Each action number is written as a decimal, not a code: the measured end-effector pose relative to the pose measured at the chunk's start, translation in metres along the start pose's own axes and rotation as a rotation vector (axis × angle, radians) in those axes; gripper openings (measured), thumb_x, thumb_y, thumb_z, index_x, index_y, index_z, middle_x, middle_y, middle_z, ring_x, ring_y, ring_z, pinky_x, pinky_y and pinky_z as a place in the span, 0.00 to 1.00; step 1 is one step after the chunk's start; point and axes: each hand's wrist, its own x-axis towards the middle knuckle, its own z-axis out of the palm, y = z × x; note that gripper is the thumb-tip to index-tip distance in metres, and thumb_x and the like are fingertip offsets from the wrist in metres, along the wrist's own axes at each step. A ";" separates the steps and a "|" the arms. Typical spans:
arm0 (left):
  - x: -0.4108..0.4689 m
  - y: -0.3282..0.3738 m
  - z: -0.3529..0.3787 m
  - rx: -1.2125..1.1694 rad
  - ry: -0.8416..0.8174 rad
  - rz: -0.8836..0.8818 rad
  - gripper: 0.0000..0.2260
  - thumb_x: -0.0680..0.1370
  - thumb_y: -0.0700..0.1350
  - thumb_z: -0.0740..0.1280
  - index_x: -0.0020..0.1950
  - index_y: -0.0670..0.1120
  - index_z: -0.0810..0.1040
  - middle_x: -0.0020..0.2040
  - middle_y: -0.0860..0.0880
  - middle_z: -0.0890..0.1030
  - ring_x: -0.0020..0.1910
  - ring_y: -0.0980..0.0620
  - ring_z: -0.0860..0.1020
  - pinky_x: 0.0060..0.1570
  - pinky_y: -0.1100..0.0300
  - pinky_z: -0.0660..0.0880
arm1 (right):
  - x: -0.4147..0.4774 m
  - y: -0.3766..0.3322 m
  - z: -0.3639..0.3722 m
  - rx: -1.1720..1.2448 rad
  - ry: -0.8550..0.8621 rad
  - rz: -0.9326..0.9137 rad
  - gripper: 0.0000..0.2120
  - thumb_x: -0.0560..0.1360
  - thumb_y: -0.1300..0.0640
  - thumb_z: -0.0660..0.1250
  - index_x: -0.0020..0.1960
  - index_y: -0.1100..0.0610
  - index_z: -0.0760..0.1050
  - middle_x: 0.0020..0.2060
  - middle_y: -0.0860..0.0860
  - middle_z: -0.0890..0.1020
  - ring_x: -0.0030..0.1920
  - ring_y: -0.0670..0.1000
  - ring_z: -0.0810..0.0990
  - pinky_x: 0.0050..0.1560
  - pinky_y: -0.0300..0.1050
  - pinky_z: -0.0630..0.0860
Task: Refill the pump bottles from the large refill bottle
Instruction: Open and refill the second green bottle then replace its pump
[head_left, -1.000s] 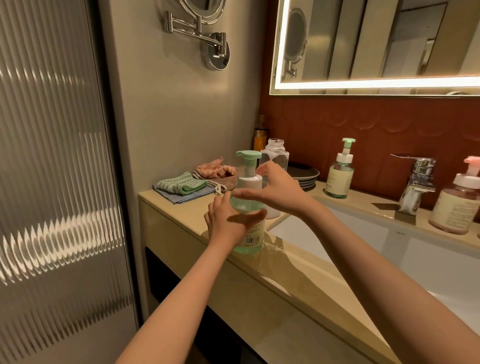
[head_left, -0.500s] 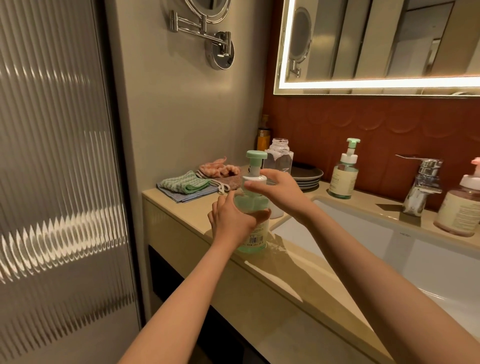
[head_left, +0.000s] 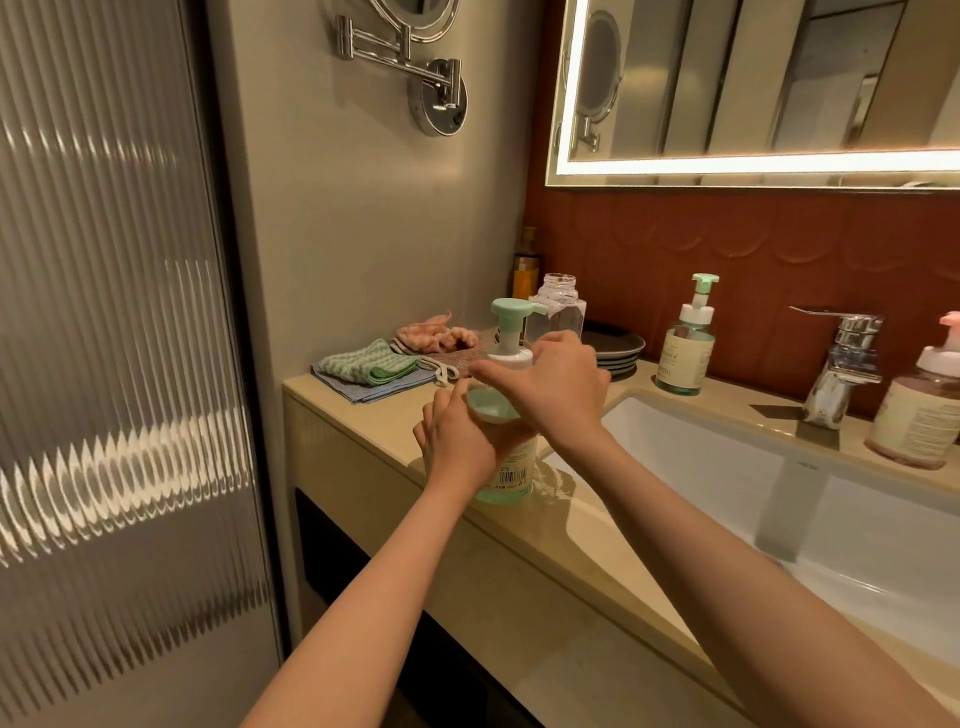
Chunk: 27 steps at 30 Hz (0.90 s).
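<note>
So, count: 2 hands, 3 pump bottles, 1 clear uncapped bottle (head_left: 558, 306), 1 amber bottle (head_left: 524, 270), 3 cloths, 1 tap (head_left: 841, 364), 1 stack of plates (head_left: 618, 348) too blurred to count
left hand (head_left: 462, 441): nearest; fingers and thumb wrapped round the body of the green pump bottle (head_left: 511, 467)
right hand (head_left: 561, 395): just above the left; fingers curled over the bottle's white collar, thumb laid across its front
place: the held bottle stands on the beige counter (head_left: 571, 545) near the front edge, just left of the sink (head_left: 727, 467)
axis: long axis upright, base on the counter; the pump nozzle points right, along the back wall
look: translucent pale green body, white label with a barcode low down, white collar, mint pump head; fill level cannot be told
just behind: the clear uncapped bottle, upright, mouth open
behind left: striped green cloth (head_left: 369, 364) on a blue cloth (head_left: 363, 389), with a pink cloth (head_left: 436, 332) beyond them
far corner: the amber bottle against the wall, the plates to its right
back ledge: second green pump bottle (head_left: 685, 343), upright, nozzle pointing right; then the tap; then the pink pump bottle (head_left: 919, 415) at the right edge, well apart from the held one
</note>
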 end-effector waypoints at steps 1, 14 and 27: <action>-0.001 0.001 0.000 -0.001 0.002 -0.004 0.33 0.69 0.58 0.72 0.69 0.49 0.64 0.64 0.47 0.69 0.66 0.47 0.63 0.63 0.53 0.58 | 0.002 0.000 0.001 -0.058 0.010 0.007 0.32 0.64 0.27 0.63 0.46 0.56 0.79 0.53 0.50 0.75 0.56 0.52 0.72 0.53 0.52 0.67; -0.001 0.000 0.000 0.004 0.005 -0.011 0.34 0.68 0.58 0.72 0.70 0.48 0.64 0.63 0.46 0.69 0.66 0.47 0.64 0.63 0.54 0.58 | 0.006 0.001 0.012 0.180 -0.088 0.040 0.28 0.61 0.31 0.67 0.45 0.55 0.78 0.44 0.50 0.80 0.48 0.51 0.78 0.50 0.55 0.76; -0.004 0.005 -0.001 0.020 -0.002 -0.037 0.33 0.70 0.54 0.70 0.70 0.46 0.62 0.65 0.46 0.67 0.67 0.46 0.62 0.64 0.53 0.57 | 0.002 -0.001 0.024 0.283 -0.054 0.137 0.27 0.60 0.32 0.69 0.48 0.51 0.77 0.51 0.51 0.78 0.55 0.53 0.75 0.57 0.57 0.72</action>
